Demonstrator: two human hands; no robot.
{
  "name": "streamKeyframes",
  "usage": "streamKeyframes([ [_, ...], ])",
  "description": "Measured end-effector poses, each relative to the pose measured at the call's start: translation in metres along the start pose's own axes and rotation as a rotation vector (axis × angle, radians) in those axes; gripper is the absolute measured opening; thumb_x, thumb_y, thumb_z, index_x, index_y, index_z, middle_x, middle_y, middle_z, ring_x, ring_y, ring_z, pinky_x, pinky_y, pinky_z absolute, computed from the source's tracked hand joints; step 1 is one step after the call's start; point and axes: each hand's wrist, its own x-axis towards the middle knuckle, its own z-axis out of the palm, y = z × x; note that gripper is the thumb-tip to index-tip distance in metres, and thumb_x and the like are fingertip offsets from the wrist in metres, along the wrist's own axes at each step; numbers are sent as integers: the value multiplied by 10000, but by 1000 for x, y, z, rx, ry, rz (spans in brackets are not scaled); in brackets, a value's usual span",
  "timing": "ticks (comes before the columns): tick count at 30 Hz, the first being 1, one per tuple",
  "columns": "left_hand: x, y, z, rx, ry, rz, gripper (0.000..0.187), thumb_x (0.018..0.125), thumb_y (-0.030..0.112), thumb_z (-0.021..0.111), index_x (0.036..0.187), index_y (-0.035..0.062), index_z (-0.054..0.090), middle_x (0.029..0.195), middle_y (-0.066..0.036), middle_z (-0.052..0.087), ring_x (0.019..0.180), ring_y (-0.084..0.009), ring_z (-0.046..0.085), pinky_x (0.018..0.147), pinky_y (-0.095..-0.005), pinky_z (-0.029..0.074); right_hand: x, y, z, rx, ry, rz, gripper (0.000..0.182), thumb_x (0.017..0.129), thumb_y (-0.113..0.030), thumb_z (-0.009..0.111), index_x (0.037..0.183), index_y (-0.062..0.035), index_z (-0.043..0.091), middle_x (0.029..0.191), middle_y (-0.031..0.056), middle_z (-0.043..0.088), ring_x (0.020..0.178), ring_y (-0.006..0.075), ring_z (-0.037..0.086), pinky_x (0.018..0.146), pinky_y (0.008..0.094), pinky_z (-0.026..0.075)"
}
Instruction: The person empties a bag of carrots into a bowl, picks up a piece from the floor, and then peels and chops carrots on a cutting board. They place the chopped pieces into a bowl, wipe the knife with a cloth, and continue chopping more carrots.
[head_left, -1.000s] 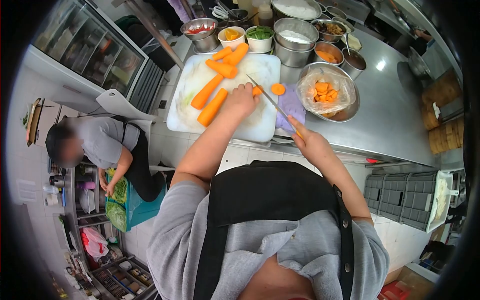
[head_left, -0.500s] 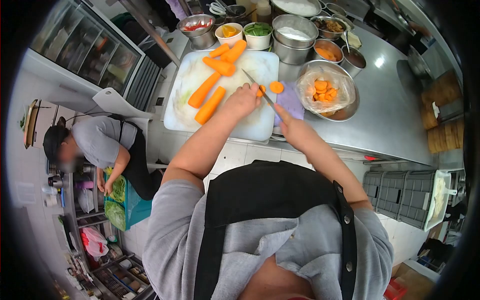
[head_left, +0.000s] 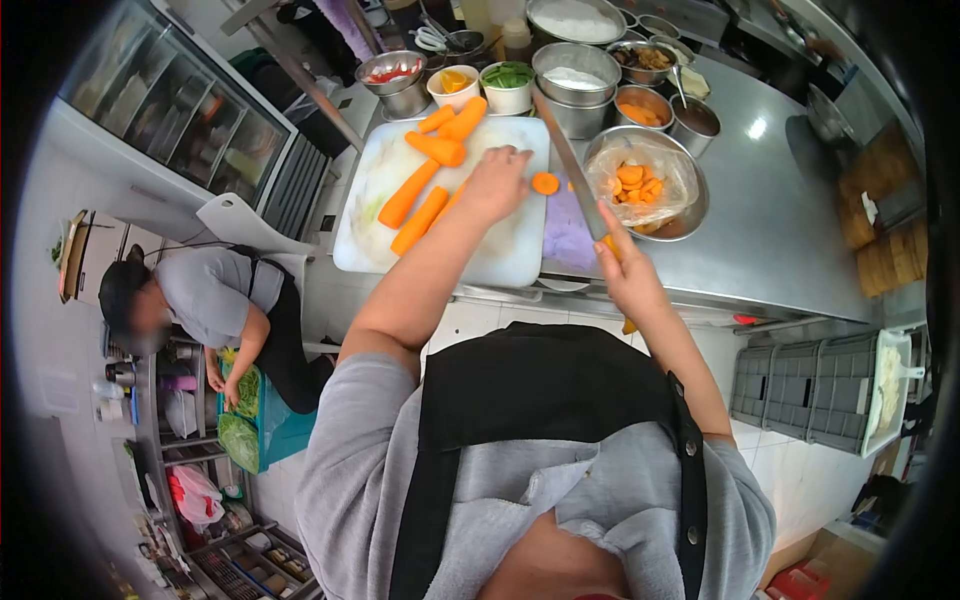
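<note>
My left hand (head_left: 497, 182) is over the right part of the white cutting board (head_left: 375, 240), fingers loosely stretched out and apart, with no carrot piece visible in them. A carrot slice (head_left: 545, 183) lies just right of its fingertips, at the board's edge. My right hand (head_left: 628, 270) grips the yellow handle of a kitchen knife (head_left: 572, 155). The blade is raised, pointing up and left past the board's right edge. Whole peeled carrots (head_left: 408, 195) lie on the left of the board; one is partly covered by my left forearm.
A steel bowl (head_left: 690, 222) with a plastic bag of carrot slices (head_left: 637, 187) stands right of a purple cloth (head_left: 568, 235). Steel pots (head_left: 577, 110) and cups of ingredients line the back. At left, a co-worker (head_left: 215, 285) handles leafy greens over a teal crate (head_left: 275, 430).
My right hand has lifted the knife and moved it right, away from the board. My left hand's fingers have loosened and extended. The head view has shifted slightly.
</note>
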Motion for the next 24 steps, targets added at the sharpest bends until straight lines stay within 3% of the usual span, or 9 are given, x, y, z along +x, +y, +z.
streamKeyframes([
  [3,-1,35,35,65,-21,-54,438,867,262,611,1280,136,538,1226,-196,508,1130,-414,464,999,-478,394,-12,-11,-18,95,57,37,559,966,-155,522,1480,-258,328,754,102,561,657,166,509,693,297,464],
  [6,-1,44,43,67,-116,-94,394,875,316,622,1235,162,571,1161,-205,506,1114,-416,464,980,-495,396,-25,-17,-29,123,80,18,571,959,-134,533,1481,-246,328,748,85,556,666,148,508,691,287,463],
  [9,-1,35,49,8,-87,-189,353,877,265,633,1195,121,584,1125,-207,496,1076,-420,487,937,-481,430,-37,-15,-37,160,122,-12,571,958,-122,535,1480,-241,336,715,49,531,638,117,475,655,265,450],
  [12,6,19,65,-150,185,-297,331,844,194,682,1148,97,594,1081,-197,503,1016,-413,517,886,-452,468,-46,-10,-46,209,197,26,569,963,-120,527,1484,-241,334,690,5,504,586,81,434,589,233,429],
  [15,26,54,26,-365,433,-104,312,805,142,722,1091,84,614,1091,-186,508,991,-411,533,849,-431,487,-51,-8,-55,317,272,61,573,964,-116,522,1486,-252,329,681,-32,481,551,49,406,531,210,405],
  [17,47,90,1,-427,452,120,322,808,134,710,1105,76,600,1139,-205,491,1043,-395,524,891,-429,469,-51,-5,-57,352,323,57,576,962,-110,521,1485,-256,330,678,-42,469,536,38,400,505,205,393],
  [20,77,122,-2,-371,237,395,417,784,137,730,1172,93,585,1175,-188,501,1072,-371,516,923,-403,451,-52,-6,-60,342,332,89,580,957,-110,530,1484,-245,331,702,-15,515,558,63,452,537,228,431],
  [23,76,141,4,25,424,315,540,790,106,723,1285,71,510,1250,-148,512,1099,-320,531,938,-365,444,-52,-1,-60,118,381,18,583,948,-121,550,1481,-221,336,782,52,596,643,122,533,640,275,486],
  [24,77,144,4,-365,329,246,561,804,106,712,1311,68,473,1248,-131,521,1102,-280,531,934,-351,447,-51,2,-59,13,410,-24,584,945,-126,558,1479,-212,338,816,78,624,678,144,560,681,293,502],
])
